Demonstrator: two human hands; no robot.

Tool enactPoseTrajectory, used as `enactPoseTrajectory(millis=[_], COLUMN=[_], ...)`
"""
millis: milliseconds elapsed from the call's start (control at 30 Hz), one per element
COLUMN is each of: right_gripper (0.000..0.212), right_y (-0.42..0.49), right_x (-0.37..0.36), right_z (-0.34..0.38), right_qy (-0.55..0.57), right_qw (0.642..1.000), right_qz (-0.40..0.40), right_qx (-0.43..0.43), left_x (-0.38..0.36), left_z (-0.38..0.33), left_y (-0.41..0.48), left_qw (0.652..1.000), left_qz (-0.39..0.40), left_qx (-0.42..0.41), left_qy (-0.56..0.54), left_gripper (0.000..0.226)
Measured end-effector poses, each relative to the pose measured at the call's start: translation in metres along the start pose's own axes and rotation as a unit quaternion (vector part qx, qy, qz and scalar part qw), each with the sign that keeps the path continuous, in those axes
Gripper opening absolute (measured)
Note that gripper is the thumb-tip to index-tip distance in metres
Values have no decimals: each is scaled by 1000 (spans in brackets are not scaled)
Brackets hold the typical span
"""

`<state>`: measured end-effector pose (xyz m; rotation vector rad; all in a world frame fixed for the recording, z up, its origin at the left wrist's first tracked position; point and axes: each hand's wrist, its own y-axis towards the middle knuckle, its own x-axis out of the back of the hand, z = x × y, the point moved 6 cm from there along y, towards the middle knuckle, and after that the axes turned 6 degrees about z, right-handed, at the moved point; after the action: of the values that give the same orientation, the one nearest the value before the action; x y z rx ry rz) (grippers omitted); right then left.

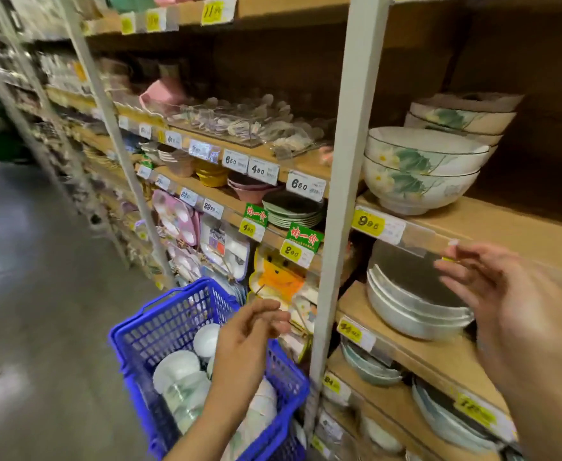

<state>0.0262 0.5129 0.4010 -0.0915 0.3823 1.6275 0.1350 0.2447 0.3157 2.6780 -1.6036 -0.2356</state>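
Fingers (472, 262) loose and empty: right hand (512, 304) just beside stacked white dishes (406, 307), left hand (249, 331) above blue basket (173, 306).

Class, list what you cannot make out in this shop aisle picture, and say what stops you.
Head view only.
1. Whether the left hand pinches anything: motion blur smears it.
2. How many bowls lie in the blue basket: the forearm covers some.
3. The yellow price tag below the white dishes: blurred.
4. Goods on the far shelves: blurred, too small.

Floral bowls (419, 168), yellow price tag (367, 221), green plates (293, 212), yellow bowls (211, 175), pink tray (161, 92)
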Motion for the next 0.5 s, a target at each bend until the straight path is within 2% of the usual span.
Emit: enactPoseTrajectory(millis=[100,233,500], right_gripper=[38,36,32], right_y=[-24,-54,-118], right_x=[-28,-63,-160], right_z=[-21,-58,-160], right_qy=[-21,-35,-64], right_qw=[999,997,985], right_qz=[45,49,27], right_qx=[13,-41,-160], left_x=[52,110,239], left_z=[18,36,35], left_y=[-6,-15,-21], left_qw=[998,992,987], left_qz=[-45,-77,-62], left_qx=[44,95,142], left_qy=[24,18,38], left_gripper=[31,29,28])
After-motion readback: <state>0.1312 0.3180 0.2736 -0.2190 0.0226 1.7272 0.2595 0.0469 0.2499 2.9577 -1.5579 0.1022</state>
